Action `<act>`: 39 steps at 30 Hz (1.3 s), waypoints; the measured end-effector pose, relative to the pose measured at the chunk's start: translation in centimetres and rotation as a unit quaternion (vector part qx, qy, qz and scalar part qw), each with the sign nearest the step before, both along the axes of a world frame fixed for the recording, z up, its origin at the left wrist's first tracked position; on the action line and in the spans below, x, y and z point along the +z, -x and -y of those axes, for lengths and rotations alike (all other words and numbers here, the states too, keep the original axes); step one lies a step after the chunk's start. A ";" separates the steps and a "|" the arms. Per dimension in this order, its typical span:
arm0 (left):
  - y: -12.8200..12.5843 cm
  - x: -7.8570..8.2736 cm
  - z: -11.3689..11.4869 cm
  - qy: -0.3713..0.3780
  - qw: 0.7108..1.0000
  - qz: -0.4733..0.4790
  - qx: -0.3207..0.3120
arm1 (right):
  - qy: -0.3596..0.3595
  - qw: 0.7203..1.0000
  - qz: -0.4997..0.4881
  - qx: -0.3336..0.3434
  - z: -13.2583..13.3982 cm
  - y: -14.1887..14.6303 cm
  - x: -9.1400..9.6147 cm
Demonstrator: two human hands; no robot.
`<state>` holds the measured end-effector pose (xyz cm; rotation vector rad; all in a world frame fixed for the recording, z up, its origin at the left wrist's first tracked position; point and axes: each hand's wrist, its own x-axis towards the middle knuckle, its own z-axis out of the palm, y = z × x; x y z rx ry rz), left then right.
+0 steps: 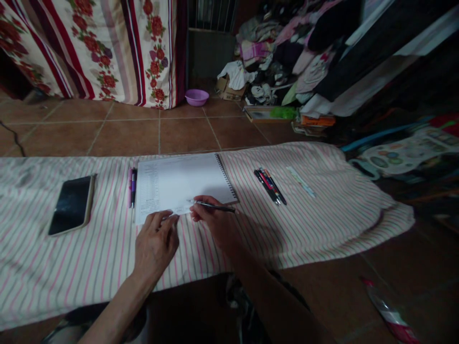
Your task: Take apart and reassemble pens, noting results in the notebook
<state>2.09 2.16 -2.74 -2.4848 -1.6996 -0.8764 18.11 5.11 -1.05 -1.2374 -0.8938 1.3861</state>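
Observation:
A spiral notebook [186, 177] lies on the striped cloth, its page turned so the wire binding is on the right. Handwriting fills a column at the page's left side and part of the edge closest to me. My right hand [207, 212] grips a pen [215, 206], its tip on the page near that edge. My left hand [157, 234] rests on the near edge of the page, left of the pen, fingers slightly bent and apart, holding nothing that I can see. Just left of the notebook lie a purple pen [134, 187] and a pink pen [129, 188].
A phone [71, 204] lies at the left on the striped cloth [322, 224]. Several pens [269, 185] and a pale ruler [300, 181] lie to the right. Beyond are a purple basin [197, 97], a floral curtain [107, 52] and heaped clothes [283, 52]. A bottle [389, 313] is on the floor.

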 end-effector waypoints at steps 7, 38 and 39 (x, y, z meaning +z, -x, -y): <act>-1.1 0.8 0.1 0.020 1.000 0.003 -0.009 | 0.006 0.999 -0.043 -0.018 0.2 -0.8 -0.7; -2.4 1.2 -0.2 0.005 1.000 -0.013 -0.020 | -0.064 0.949 0.286 -0.112 0.3 -12.7 3.2; -2.4 1.3 -0.1 0.003 1.000 -0.016 -0.020 | -0.060 0.936 0.324 -0.124 0.4 -14.1 3.3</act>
